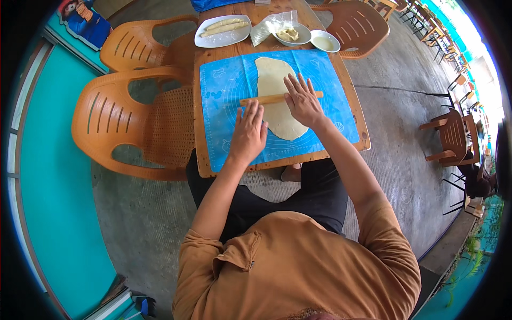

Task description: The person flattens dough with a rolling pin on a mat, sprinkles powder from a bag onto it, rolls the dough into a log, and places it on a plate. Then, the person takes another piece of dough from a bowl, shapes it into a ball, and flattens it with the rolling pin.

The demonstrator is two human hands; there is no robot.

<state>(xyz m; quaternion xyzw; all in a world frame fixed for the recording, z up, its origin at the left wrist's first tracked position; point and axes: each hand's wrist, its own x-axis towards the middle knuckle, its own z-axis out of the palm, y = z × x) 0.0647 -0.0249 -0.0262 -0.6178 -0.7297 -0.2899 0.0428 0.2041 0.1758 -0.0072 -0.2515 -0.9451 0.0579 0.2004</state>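
A long flat sheet of dough point(282, 120) lies on a blue printed pastry mat point(224, 84). Across the dough rests a thin wooden rolling pin point(266, 99). My left hand point(251, 128) touches the pin's left end with its fingertips, fingers extended. Near the pin's right end, my right hand point(303, 98) lies over it with the fingers stretched forward and slightly spread. Neither hand is wrapped around the pin.
Behind the mat stand a white plate point(240, 39) with dough rolls, a bag of white powder point(262, 33), a bowl point(306, 34) holding a pale soft mass and a small bowl point(337, 45) of liquid. Orange plastic chairs point(116, 116) flank the wooden table point(362, 124).
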